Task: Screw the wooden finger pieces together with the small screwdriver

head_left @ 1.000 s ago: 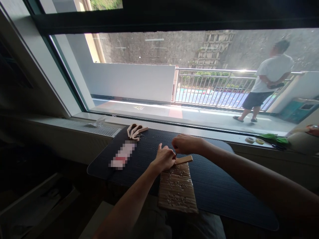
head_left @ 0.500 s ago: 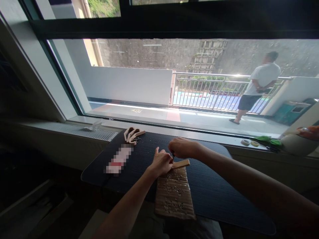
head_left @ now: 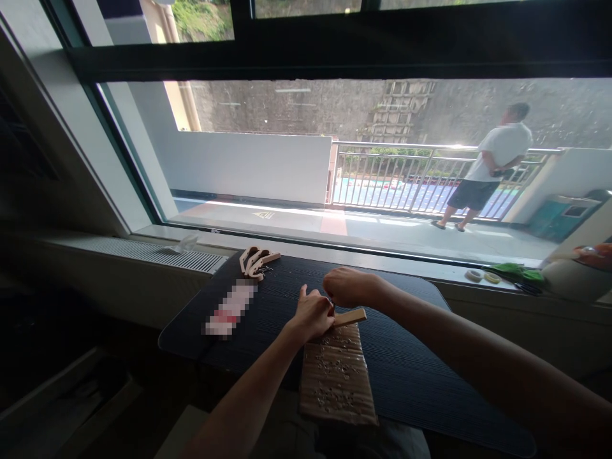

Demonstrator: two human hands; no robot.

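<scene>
My left hand is closed on a pale wooden piece, pressing it down at the far end of a brown, tape-covered cardboard pad. The bar-shaped right end of the piece sticks out past my fingers; the rest is hidden. Just above and to the right, my right hand is curled in a fist, with a thin dark tool pointing down from it to the wood. Its handle is hidden inside my fist, so I cannot tell its kind. Holes and pits mark the pad's surface.
On the dark table, curved wooden parts lie at the far left with small metal pieces beside them. A pixelated pink-white item lies nearer. The windowsill bears tape rolls and a green cloth. Outside the window stands a person.
My right hand has turned slightly over the wood, while my left hand keeps its hold. The whole view has shifted slightly. Outside, the person has moved a little to the left.
</scene>
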